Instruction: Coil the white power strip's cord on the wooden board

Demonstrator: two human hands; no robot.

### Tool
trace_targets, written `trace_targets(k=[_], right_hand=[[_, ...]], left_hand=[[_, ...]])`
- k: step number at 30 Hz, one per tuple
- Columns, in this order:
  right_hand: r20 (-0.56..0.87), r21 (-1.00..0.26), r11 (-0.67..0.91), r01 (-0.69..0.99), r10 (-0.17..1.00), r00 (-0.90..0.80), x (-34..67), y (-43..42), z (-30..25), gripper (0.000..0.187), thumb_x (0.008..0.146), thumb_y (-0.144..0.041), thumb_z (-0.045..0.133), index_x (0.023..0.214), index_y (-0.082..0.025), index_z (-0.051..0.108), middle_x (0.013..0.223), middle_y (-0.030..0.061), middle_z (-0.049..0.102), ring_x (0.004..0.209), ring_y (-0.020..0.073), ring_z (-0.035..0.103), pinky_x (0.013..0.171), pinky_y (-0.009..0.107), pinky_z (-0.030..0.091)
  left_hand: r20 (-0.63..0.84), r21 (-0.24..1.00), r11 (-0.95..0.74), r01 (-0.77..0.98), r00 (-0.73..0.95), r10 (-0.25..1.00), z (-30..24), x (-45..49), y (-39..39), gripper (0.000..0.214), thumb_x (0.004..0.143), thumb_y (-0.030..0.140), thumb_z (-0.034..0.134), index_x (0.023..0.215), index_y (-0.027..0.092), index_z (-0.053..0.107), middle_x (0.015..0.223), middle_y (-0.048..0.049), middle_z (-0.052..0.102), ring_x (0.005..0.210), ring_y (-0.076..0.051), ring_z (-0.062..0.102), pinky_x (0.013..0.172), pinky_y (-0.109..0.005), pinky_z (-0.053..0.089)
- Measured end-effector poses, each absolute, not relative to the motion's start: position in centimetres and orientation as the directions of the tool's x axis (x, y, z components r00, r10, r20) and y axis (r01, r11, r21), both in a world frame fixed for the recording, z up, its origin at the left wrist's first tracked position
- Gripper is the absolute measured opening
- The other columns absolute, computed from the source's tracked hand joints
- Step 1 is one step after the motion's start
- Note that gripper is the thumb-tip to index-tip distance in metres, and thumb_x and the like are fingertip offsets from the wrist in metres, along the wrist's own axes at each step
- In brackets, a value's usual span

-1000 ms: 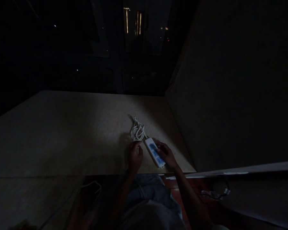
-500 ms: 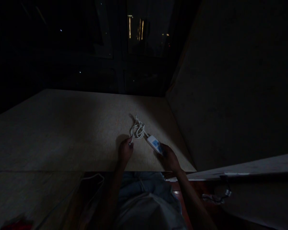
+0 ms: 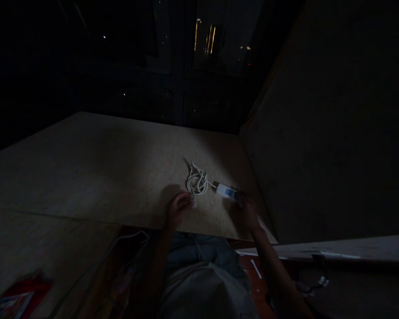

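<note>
A white power strip (image 3: 226, 192) with a blue-toned face lies at a slant over the pale surface, its cord end pointing left. My right hand (image 3: 249, 213) is closed around its right end, hiding that part. The strip's white cord (image 3: 198, 182) sits in a loose, tangled coil on the surface. Below the coil, my left hand (image 3: 179, 209) pinches the cord near its end. A small pale piece, perhaps the plug (image 3: 194, 204), shows at those fingertips; its shape is too dim to make out.
The pale tabletop (image 3: 126, 177) ends at dark windows (image 3: 177, 88) ahead and a dark wall (image 3: 326, 133) on the right. Another white cable (image 3: 129, 235) hangs at the lower left. A red packet (image 3: 26, 292) lies at bottom left, and a dark cable (image 3: 323, 280) at lower right.
My right hand has swung the power strip rightward and turned it closer to level. My left hand still pinches the cord end, slightly further right in view. The camera view has also tilted and shifted.
</note>
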State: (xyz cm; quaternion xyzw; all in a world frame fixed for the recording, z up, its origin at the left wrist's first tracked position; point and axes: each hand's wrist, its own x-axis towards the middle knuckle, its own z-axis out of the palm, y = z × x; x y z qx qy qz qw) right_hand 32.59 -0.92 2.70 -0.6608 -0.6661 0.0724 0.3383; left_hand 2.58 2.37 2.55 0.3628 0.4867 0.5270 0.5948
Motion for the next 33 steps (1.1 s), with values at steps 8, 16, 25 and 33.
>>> trace_targets(k=[8,16,25,33], right_hand=[[0.317,-0.713,0.193,0.674,0.946,0.065,28.1,-0.6,3.6,0.047,0.083,-0.027,0.056,0.129,-0.018,0.061,0.134,0.0138,0.06,0.126,0.0304,0.053,0.11,0.052,0.04],[0.282,-0.797,0.296,0.526,0.953,-0.109,23.3,-1.8,5.1,0.045,0.086,-0.028,0.06,0.131,-0.023,0.06,0.132,0.0112,0.061,0.124,0.0276,0.055,0.108,0.047,0.044],[0.16,-0.798,0.192,0.572,0.981,-0.106,20.0,-0.9,4.2,0.035,0.084,-0.027,0.065,0.119,-0.022,0.067,0.108,0.0107,0.067,0.099,0.0256,0.063,0.091,0.04,0.051],[0.089,-0.991,0.071,0.114,0.983,0.162,22.6,-1.6,3.9,0.035,0.085,-0.044,0.064,0.11,-0.021,0.07,0.111,0.0089,0.072,0.1,0.0256,0.066,0.086,0.038,0.054]], left_hand=[[-0.25,0.888,0.277,-0.368,0.121,0.961,1.7,4.9,1.2,0.065,0.049,0.025,0.089,0.108,0.016,0.064,0.107,-0.0127,0.073,0.104,-0.028,0.069,0.087,-0.039,0.055],[-0.192,0.953,0.161,-0.256,-0.1,0.976,1.3,3.8,5.4,0.051,0.054,0.017,0.077,0.102,0.019,0.06,0.096,-0.0052,0.071,0.09,-0.02,0.069,0.075,-0.03,0.054],[-0.312,0.941,0.298,-0.163,-0.066,0.948,3.3,4.4,10.2,0.042,0.052,0.019,0.079,0.088,0.017,0.058,0.072,0.0034,0.063,0.05,-0.008,0.055,0.045,-0.017,0.034],[-0.384,0.891,0.384,-0.242,0.052,0.922,4.5,4.6,8.6,0.031,0.047,0.024,0.081,0.062,0.016,0.056,0.048,0.0091,0.043,0.04,-0.003,0.034,0.041,-0.018,0.02]])
